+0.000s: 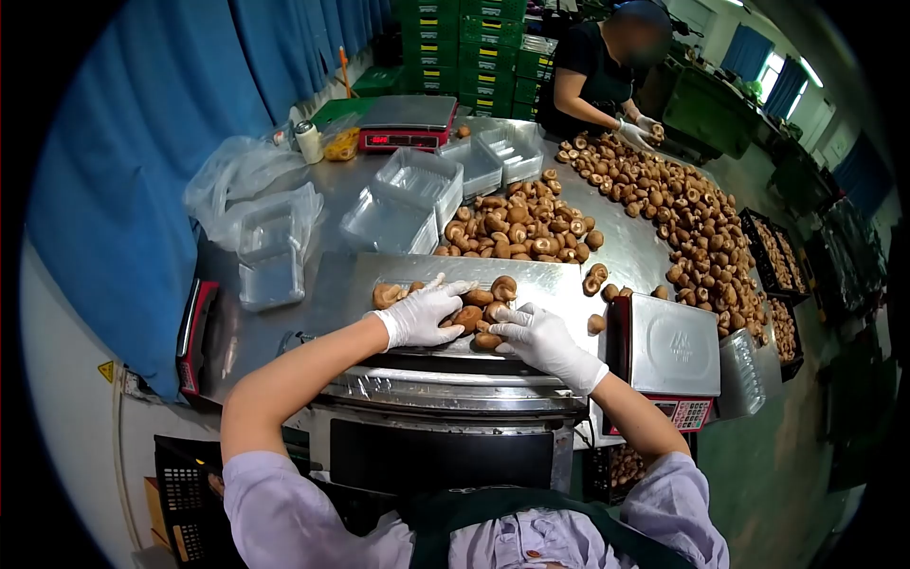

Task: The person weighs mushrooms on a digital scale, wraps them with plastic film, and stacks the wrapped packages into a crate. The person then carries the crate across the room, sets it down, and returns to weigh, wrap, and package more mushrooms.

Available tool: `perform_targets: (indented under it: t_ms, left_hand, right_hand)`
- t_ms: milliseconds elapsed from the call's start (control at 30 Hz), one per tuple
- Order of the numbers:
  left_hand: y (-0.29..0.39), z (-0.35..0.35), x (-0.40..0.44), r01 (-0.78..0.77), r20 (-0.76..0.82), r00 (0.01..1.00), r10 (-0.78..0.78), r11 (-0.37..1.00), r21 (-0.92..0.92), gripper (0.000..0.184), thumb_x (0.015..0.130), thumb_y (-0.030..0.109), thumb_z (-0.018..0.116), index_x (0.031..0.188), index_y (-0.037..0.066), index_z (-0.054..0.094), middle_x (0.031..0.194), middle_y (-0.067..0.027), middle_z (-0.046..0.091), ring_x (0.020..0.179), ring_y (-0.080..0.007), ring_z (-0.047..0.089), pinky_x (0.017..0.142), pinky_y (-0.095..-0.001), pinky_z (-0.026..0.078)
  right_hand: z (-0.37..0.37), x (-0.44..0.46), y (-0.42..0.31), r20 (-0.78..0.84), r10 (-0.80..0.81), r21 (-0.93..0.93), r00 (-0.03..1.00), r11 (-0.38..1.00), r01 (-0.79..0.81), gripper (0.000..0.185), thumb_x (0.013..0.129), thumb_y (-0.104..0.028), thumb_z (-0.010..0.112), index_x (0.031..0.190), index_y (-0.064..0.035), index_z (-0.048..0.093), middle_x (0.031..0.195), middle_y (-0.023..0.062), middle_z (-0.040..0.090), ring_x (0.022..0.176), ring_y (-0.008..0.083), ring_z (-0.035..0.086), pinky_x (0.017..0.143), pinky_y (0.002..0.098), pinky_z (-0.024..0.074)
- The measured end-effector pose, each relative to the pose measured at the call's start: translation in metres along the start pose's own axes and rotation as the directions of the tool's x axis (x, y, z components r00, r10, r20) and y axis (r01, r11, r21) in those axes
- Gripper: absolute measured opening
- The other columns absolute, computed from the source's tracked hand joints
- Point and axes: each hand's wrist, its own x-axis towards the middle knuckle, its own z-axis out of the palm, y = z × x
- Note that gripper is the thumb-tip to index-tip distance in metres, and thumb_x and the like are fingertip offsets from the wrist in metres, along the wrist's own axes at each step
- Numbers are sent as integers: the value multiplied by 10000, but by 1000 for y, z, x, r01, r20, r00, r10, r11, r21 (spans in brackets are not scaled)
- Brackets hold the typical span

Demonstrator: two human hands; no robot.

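Both my hands wear white gloves and rest over a small group of brown mushrooms (466,319) on the metal work surface in front of me. My left hand (427,313) lies at the left of the group, its fingers curved against mushrooms. From the right, my right hand (550,343) touches the mushrooms with bent fingers. What either hand grips, if anything, is hard to make out. One more mushroom (387,295) sits beyond my left wrist. Behind the hands is a larger pile of mushrooms (519,224).
Clear plastic trays (417,180) stand behind at the left, near a red scale (408,123). Another scale (675,346) is at my right. A long mushroom heap (682,213) runs down the right side. Across the table a person (607,76) in white gloves handles mushrooms. Green crates (490,57) are stacked behind.
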Motion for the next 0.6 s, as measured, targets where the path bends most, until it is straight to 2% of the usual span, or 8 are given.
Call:
perform_targets:
  t_ms: [67,200,267,300,400,433,533,600]
  left_hand:
    - [0,0,0,-20,-26,999,20,1000,5,307,831,273,601,727,5,495,1345,-210,414,1171,-358,467,1097,-556,214]
    - [5,-5,0,23,-40,999,-23,1000,-9,242,839,226,605,772,25,489,1350,-206,419,1190,-357,462,1104,-540,216]
    - [13,-12,-1,118,-129,984,-122,992,-42,201,853,215,596,846,23,538,1296,-212,478,1184,-346,478,1073,-481,298]
    - [16,-16,-3,119,-129,984,-123,992,-40,201,853,215,596,846,23,538,1296,-212,478,1184,-346,478,1073,-481,298]
    - [31,-39,-16,121,-296,946,-135,991,-65,196,854,187,591,980,38,581,1232,-179,546,1127,-331,527,939,-371,431]
    - [32,-42,-22,119,-292,947,-131,991,-61,196,854,187,591,980,38,581,1232,-179,546,1127,-331,527,939,-371,431]
    - [27,-46,-45,214,-291,933,-213,976,-29,237,831,159,595,1038,44,576,1244,-147,545,1119,-330,528,941,-382,427]
    - [27,-45,-56,249,-299,926,-233,968,16,250,827,158,599,1050,47,574,1247,-151,540,1127,-328,522,949,-381,421]
  right_hand:
    - [-1,0,0,17,87,-25,996,996,-87,350,671,-187,764,1009,-145,685,1103,45,646,856,232,611,698,329,546]
    - [-2,-6,8,25,114,51,993,992,-115,357,730,-211,726,1070,-132,648,1220,54,585,922,262,598,743,357,530]
    - [-4,-10,14,41,212,179,976,960,-216,413,721,-218,736,1109,-131,624,1264,55,556,890,264,596,729,355,527]
    - [-6,-11,16,40,211,180,977,960,-215,413,721,-218,736,1109,-131,624,1264,55,556,890,264,596,729,355,527]
    - [-11,-16,20,62,187,170,980,966,-195,441,714,-236,745,1127,-143,621,1283,44,545,873,268,594,711,352,523]
    - [-11,-18,19,56,189,172,980,965,-196,441,714,-236,745,1127,-143,621,1283,44,545,873,268,594,711,352,523]
    - [-13,-23,14,4,149,137,989,979,-148,416,722,-241,746,1119,-173,639,1193,74,598,813,265,608,687,345,521]
    - [-12,-26,10,176,348,180,921,908,-378,348,749,-247,735,1084,-191,665,1042,105,649,757,261,618,662,338,514]
